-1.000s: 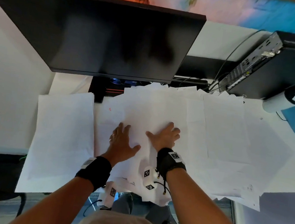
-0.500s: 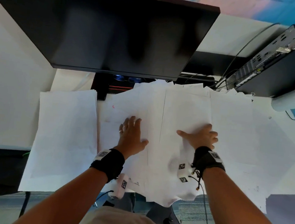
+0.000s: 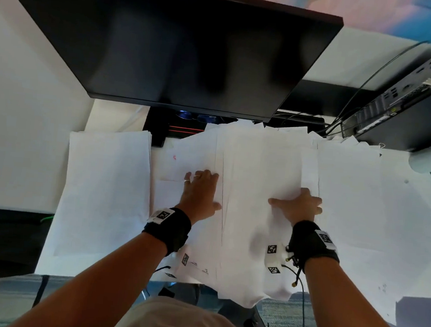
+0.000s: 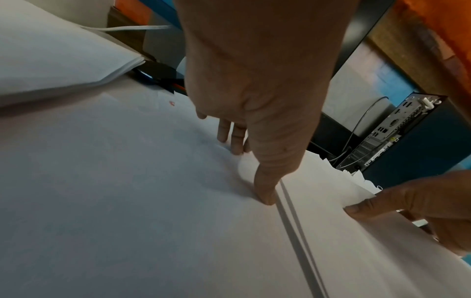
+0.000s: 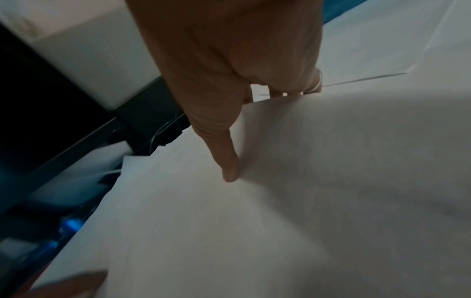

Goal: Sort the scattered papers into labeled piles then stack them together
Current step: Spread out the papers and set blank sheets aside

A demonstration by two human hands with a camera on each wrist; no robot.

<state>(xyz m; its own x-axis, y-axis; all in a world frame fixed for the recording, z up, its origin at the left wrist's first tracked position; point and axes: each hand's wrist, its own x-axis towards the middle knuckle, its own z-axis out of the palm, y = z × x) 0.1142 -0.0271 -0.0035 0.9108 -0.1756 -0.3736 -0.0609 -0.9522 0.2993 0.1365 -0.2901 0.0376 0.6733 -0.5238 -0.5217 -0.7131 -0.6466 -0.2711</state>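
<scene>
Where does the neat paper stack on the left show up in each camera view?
Head: paper stack at left, beside the left hand, apart from it.
Left wrist: upper left corner, edges visible.
Right wrist: not clearly in it.
Shared landmark: the computer tower, at right in the left wrist view.

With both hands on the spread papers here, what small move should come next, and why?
Probably lift the sheets under the right hand clear of the spread. Its fingers are tucked under a paper edge with the thumb on top, while the left hand lies flat, pinning the neighbouring papers. A neat stack waits at left.
</scene>
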